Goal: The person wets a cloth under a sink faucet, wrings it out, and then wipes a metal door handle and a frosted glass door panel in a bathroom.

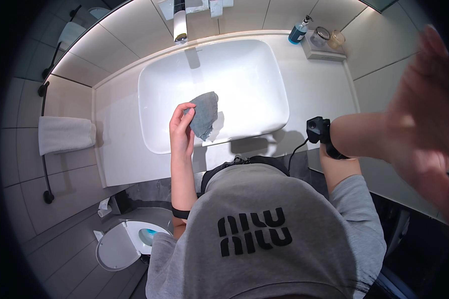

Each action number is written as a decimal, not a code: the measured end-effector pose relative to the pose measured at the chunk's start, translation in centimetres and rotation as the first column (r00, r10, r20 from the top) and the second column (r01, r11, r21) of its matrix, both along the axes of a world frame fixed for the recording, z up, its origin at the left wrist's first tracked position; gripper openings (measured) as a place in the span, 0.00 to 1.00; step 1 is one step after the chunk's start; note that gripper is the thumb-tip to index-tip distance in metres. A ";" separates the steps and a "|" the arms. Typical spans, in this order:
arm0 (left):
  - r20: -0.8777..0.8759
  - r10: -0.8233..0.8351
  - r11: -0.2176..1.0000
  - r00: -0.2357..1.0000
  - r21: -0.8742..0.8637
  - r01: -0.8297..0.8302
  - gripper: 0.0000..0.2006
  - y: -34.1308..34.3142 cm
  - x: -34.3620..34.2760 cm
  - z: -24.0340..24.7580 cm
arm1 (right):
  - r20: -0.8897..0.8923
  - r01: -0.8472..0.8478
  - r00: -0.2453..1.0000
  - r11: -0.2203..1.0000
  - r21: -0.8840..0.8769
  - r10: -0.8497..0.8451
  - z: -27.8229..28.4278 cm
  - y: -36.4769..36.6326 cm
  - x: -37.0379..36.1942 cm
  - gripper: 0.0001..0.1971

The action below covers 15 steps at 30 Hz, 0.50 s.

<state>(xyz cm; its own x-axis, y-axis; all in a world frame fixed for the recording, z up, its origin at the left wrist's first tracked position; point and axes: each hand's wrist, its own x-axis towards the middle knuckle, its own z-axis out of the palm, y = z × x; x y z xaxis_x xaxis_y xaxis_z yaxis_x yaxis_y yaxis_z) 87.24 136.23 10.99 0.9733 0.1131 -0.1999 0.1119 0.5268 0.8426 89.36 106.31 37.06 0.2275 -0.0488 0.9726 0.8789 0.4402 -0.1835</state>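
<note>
Two bare hands are in view from above. One, the left hand, is raised over the near rim of a white rectangular washbasin, with its fingers and thumb pinched closed on the edge of a grey cloth. That cloth hangs crumpled from the fingertips, above the basin's lower middle part, and throws a shadow on the white bowl just beside it. A black band sits on the left forearm near the elbow.

The right hand is lifted close to the camera at the right edge, blurred and large, with the palm spread and the fingers open and empty, well apart from the cloth. A black wrist-worn device with a thin cable is strapped to the right forearm.

Behind the basin a chrome tap juts from the tiled wall over the bowl. At the far right corner of the pale countertop stand a blue pump bottle and two small glass jars on a little tray. On the left wall a folded white towel hangs over a black rail. Below it, near the floor, a toilet stands with its lid up and blue water in the bowl. The person's grey top fills the lower middle
</note>
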 end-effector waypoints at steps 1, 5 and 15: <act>-0.014 -0.006 1.000 1.000 0.006 0.006 0.07 0.0 0.1 -0.1 | -0.044 0.011 0.999 1.000 0.004 -0.011 -0.3 0.4 0.6 0.28; -0.163 0.008 0.987 0.987 0.159 0.018 0.08 -0.6 1.5 -1.2 | -0.356 0.295 0.846 0.904 -0.309 -0.397 -6.1 2.7 8.0 0.15; -0.066 -0.091 0.875 0.994 0.472 0.111 0.18 -1.7 6.6 0.0 | -0.685 -0.085 0.384 0.714 -0.695 -0.620 -24.6 9.0 25.6 0.29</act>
<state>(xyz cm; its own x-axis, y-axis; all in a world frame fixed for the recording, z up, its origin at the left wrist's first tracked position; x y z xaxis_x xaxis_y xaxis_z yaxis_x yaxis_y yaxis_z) 93.86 134.54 11.03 0.9768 0.1059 -0.1862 0.1819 0.0496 0.9821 114.92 115.30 12.45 0.9857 0.1402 0.0933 0.1309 -0.2899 -0.9481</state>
